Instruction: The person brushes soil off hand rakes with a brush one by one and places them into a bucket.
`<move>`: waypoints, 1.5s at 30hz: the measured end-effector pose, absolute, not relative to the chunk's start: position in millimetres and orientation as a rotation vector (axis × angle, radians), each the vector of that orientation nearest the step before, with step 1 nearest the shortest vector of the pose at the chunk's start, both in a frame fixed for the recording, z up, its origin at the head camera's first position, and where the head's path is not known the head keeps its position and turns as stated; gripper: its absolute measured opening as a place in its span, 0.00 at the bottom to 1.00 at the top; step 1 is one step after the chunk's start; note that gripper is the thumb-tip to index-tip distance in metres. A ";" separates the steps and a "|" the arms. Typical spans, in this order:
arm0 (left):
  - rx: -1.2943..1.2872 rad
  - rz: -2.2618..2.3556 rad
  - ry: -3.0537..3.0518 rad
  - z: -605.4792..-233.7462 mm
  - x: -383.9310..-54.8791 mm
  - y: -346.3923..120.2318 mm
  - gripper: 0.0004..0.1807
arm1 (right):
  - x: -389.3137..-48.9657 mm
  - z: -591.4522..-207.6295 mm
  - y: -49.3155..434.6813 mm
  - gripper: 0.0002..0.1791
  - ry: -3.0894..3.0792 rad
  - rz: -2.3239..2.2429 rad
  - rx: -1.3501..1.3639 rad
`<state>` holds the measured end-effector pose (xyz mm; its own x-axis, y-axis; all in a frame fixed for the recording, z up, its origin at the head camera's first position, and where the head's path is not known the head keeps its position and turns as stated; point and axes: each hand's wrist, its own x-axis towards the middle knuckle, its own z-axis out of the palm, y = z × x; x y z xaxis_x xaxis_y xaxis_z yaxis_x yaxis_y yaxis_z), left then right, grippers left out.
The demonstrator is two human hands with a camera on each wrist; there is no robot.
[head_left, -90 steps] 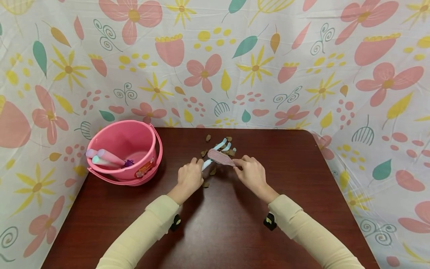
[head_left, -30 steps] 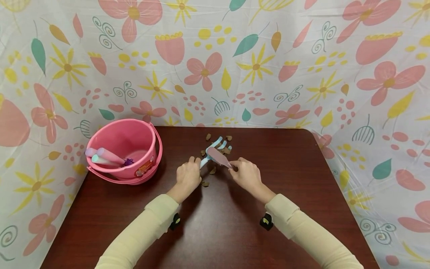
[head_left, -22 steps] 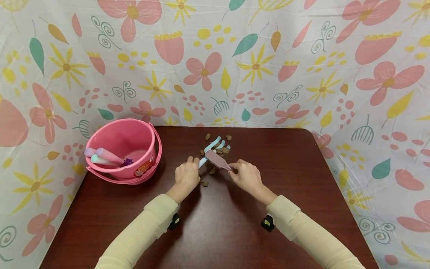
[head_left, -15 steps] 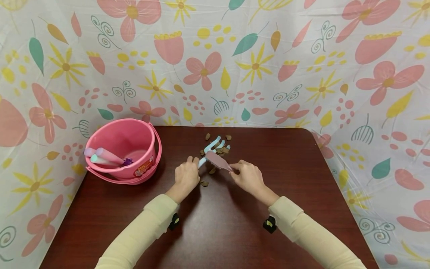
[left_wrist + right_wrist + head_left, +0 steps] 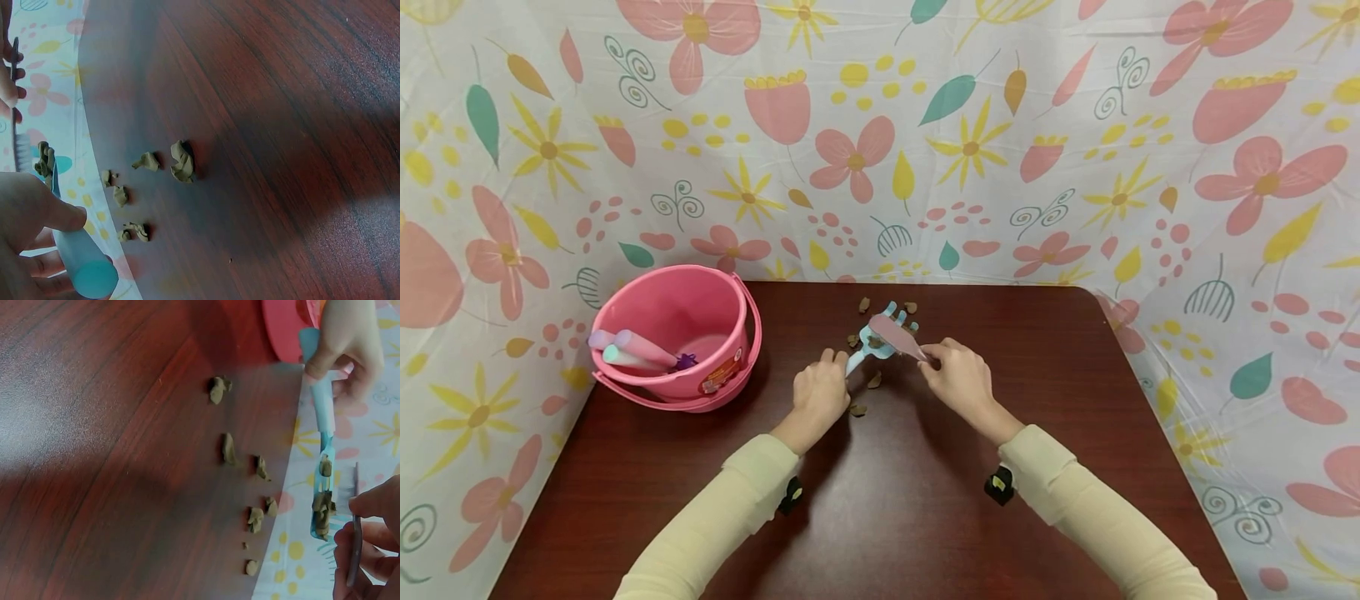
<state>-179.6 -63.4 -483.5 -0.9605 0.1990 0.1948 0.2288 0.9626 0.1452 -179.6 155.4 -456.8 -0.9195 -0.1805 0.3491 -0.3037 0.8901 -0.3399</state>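
My left hand (image 5: 820, 392) grips the handle of a light blue toy hand rake (image 5: 857, 358), its head raised off the table and pointing away. Brown clay-like lumps (image 5: 324, 512) cling to the rake's head. In my right hand (image 5: 958, 379) I hold a pink brush (image 5: 895, 335) by its narrow handle. Its flat back faces up, and its pale bristles (image 5: 24, 153) point toward the rake head, close to the lumps. From the head view the brush covers part of the rake; whether the bristles touch it I cannot tell. Several more clay-like lumps (image 5: 182, 164) lie scattered on the table below.
A pink bucket (image 5: 730, 362) with its carrying handle lowered stands at the table's left. Pastel tool handles (image 5: 643, 348) lean in it beside a small purple piece (image 5: 687, 362). A flower-printed cloth (image 5: 1037, 208) hangs behind the dark wooden table (image 5: 1075, 467).
The brush has moved out and slightly right, from the rake's neck to over its head. The rake has turned, so its head shows flatter. Both hands keep their holds.
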 end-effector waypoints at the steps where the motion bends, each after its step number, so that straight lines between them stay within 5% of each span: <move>1: -0.328 -0.249 -2.936 -483.4 -179.1 -62.7 0.13 | -179.8 -457.2 154.8 0.12 -2.756 0.560 0.364; 45: -0.290 -0.236 -2.838 -488.5 -185.0 -79.8 0.13 | -164.9 -459.0 182.9 0.12 -2.857 0.459 0.428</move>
<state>-185.0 -79.8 -488.5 -0.9411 0.1740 0.2898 0.2195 0.9666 0.1325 -164.9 182.9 -459.0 -0.9343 -0.2485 0.2555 -0.3160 0.9091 -0.2713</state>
